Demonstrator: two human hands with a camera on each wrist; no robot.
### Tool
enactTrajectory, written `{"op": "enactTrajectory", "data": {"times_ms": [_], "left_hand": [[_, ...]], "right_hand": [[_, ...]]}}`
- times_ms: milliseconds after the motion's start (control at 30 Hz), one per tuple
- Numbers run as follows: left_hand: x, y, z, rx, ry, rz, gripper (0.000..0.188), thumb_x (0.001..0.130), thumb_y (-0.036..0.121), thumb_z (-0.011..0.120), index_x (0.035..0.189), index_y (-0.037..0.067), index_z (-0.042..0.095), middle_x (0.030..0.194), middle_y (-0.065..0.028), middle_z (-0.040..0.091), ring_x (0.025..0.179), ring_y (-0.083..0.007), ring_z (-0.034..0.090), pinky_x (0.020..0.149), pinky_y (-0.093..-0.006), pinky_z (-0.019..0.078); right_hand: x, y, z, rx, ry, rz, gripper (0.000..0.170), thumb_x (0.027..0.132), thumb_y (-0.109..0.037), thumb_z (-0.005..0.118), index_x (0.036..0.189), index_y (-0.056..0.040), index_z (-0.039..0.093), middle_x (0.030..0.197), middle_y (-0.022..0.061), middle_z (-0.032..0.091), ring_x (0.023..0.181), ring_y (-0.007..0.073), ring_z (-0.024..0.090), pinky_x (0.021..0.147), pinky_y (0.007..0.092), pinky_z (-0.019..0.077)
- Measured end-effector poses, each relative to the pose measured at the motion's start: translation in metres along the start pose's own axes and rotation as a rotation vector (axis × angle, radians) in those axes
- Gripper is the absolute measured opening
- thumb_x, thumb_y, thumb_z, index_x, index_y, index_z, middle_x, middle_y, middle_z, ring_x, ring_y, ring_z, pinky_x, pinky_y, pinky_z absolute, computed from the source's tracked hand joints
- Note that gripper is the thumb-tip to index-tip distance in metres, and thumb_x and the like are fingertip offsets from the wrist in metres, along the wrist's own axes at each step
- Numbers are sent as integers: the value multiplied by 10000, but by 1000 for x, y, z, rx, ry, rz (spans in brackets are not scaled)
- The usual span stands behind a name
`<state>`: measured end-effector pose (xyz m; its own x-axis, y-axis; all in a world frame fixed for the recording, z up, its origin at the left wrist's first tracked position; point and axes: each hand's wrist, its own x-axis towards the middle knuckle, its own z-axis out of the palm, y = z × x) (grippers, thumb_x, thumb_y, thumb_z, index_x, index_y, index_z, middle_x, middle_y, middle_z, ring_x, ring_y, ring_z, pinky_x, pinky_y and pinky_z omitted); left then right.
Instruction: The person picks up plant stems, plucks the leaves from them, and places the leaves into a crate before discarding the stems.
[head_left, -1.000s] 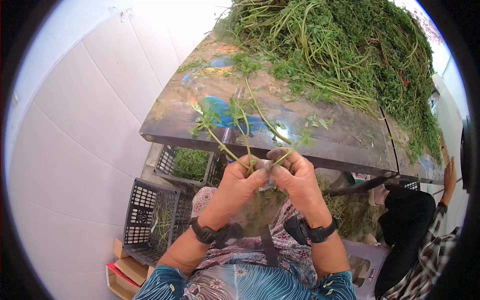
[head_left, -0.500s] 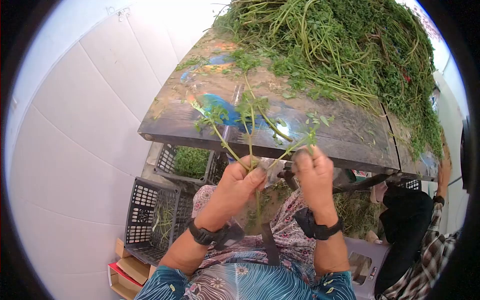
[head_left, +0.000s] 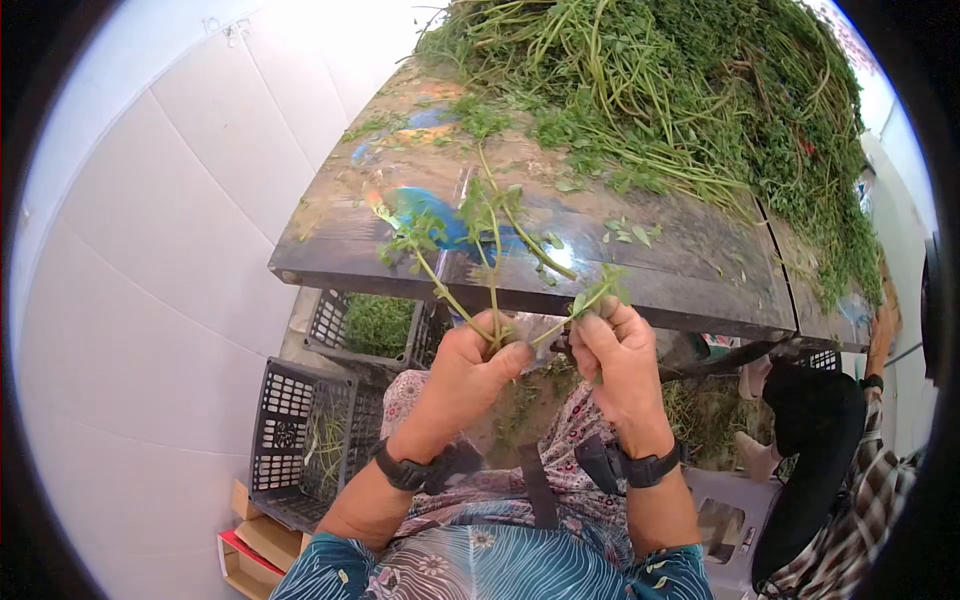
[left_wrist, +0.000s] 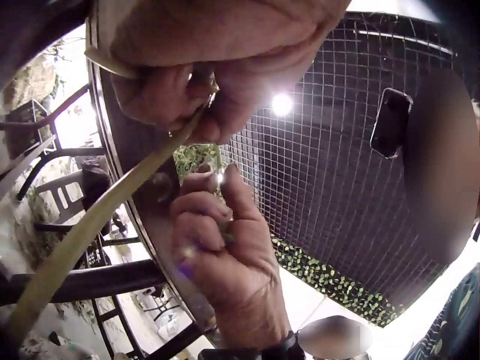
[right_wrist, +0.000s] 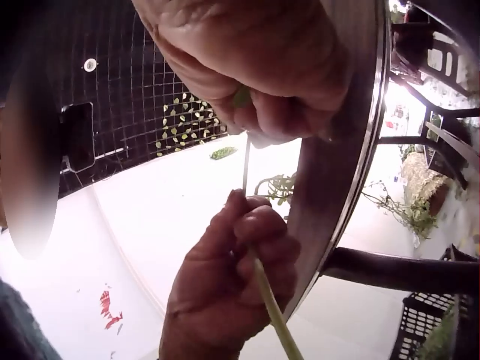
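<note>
In the head view the left hand [head_left: 467,368] pinches a branching green stem [head_left: 437,285] at its fork, leafy tips pointing up over the table edge. The right hand [head_left: 618,362] pinches a side shoot [head_left: 556,329] of that plant near its leaves, to the right. A thick stem [left_wrist: 97,217] runs down from the left hand [left_wrist: 217,60] in the left wrist view, with the right hand [left_wrist: 229,255] beyond. The right wrist view has the right hand [right_wrist: 255,60] close above the left hand [right_wrist: 225,277], a thin stem between them.
A large heap of greens [head_left: 700,100] covers the back of the wooden table [head_left: 690,270]. One cut stem [head_left: 520,225] lies near the front edge. Black crates [head_left: 285,430] stand below left, beside a cardboard box [head_left: 262,555]. Another person [head_left: 820,430] is at the right.
The right hand has moved right, away from the left hand, and then slightly back, now pinching the side shoot near its leaves. The left hand keeps its grip almost in place.
</note>
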<state>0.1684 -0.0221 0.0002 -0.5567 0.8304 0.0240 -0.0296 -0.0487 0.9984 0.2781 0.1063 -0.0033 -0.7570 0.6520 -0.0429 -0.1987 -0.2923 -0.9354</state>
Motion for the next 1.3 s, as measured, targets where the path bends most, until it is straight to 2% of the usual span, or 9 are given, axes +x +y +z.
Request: {"op": "enactTrajectory", "data": {"times_ms": [167,367,467,567,667,767,900,1267,1300], "left_hand": [[2,-6,-5,13,-40,25,161,845,208,569,809,63,509,664,37,480,615,-46,430,556,-197,353],[3,-9,-8,17,-55,25,188,864,237,557,805,66,509,656,35,485,602,-47,428,534,-193,344],[3,-8,-8,15,-63,23,193,867,243,554,807,65,510,654,35,488,593,-45,428,521,-188,340],[2,-5,-7,15,-79,23,196,869,246,551,808,64,511,652,35,490,588,-43,431,515,-187,340],[1,-5,-8,-3,-87,8,191,870,240,546,806,63,514,651,36,491,589,-42,433,517,-188,343],[0,-3,-8,-3,-72,-2,186,869,234,545,803,62,516,652,36,491,590,-42,433,521,-191,345],[2,-5,-11,53,-93,6,193,864,240,554,802,61,516,655,32,495,594,-44,437,530,-195,349],[-4,0,-17,121,-165,-9,162,853,193,547,803,45,506,652,29,493,581,-52,460,549,-206,388],[-4,0,-19,145,-169,3,154,851,185,545,800,44,506,648,32,485,582,-51,451,545,-206,381]], "right_hand": [[9,10,-10,-80,53,-132,118,866,-156,546,907,-50,512,709,15,537,506,42,400,433,183,304],[-2,-5,3,49,-57,65,161,879,-151,524,982,-28,506,715,15,523,512,44,388,440,179,297],[1,-3,8,-13,-1,-8,182,878,-153,526,1000,-20,509,709,10,526,511,44,391,443,185,303],[4,9,-2,-301,-37,-149,173,850,-117,509,999,-34,540,683,5,544,592,53,483,490,182,364],[7,12,-8,-513,89,-269,138,849,-119,511,952,-36,550,669,4,540,561,39,456,467,172,339],[7,0,-11,-46,140,-116,114,834,-93,514,930,-40,544,682,12,548,514,32,413,437,165,305],[-4,-5,-11,107,-71,167,136,808,-64,542,943,-46,545,691,7,536,479,39,387,418,169,277],[1,-18,-23,169,-85,60,92,810,-56,573,897,-39,550,647,11,524,483,39,396,401,175,269],[1,-21,-28,96,-120,81,111,788,-38,577,894,-19,549,668,13,552,517,66,459,433,199,342]]}}
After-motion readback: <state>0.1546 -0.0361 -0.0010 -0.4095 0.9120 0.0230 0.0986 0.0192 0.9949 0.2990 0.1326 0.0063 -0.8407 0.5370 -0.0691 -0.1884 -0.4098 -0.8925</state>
